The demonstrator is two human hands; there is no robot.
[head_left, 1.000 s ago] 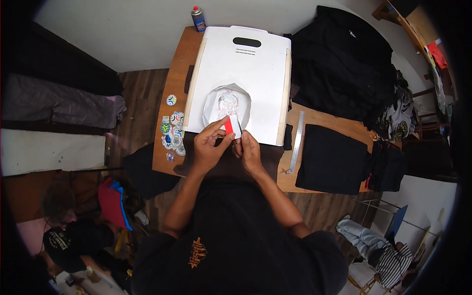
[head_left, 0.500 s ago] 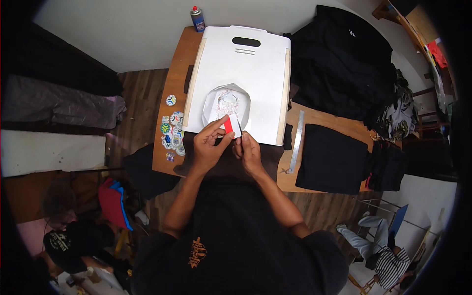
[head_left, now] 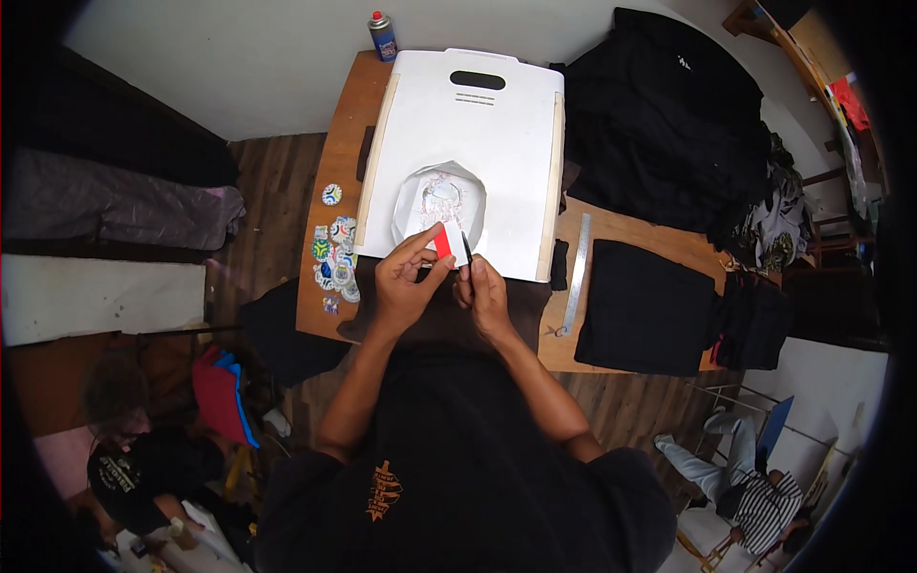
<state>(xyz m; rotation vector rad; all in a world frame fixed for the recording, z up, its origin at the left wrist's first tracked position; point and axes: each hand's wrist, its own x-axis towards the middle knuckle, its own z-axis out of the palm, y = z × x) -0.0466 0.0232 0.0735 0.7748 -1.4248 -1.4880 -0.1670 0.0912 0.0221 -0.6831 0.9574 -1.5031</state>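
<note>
My left hand (head_left: 403,286) pinches a small flat red-and-white patch (head_left: 455,244) between thumb and fingertips. In my right hand (head_left: 485,298) is a slim dark pointed tool (head_left: 466,248), its tip along the patch's right edge; whether it is snips or tweezers I cannot tell. Both hands are over the near edge of a large white box (head_left: 521,181). Just beyond the patch is a rounded opening (head_left: 413,186) in the box, with thin coloured scraps (head_left: 441,194) at its bottom.
Round coloured patches (head_left: 334,258) lie on the wooden table (head_left: 330,172) left of the box. A spray can (head_left: 383,36) stands at the back left. To the right are a steel ruler (head_left: 577,277), folded black cloth (head_left: 650,306) and a large black garment (head_left: 659,134). Two people are farther off.
The dark tool in my right hand has shifted slightly and now shows longer beside the patch's edge. My left hand keeps the patch in nearly the same place.
</note>
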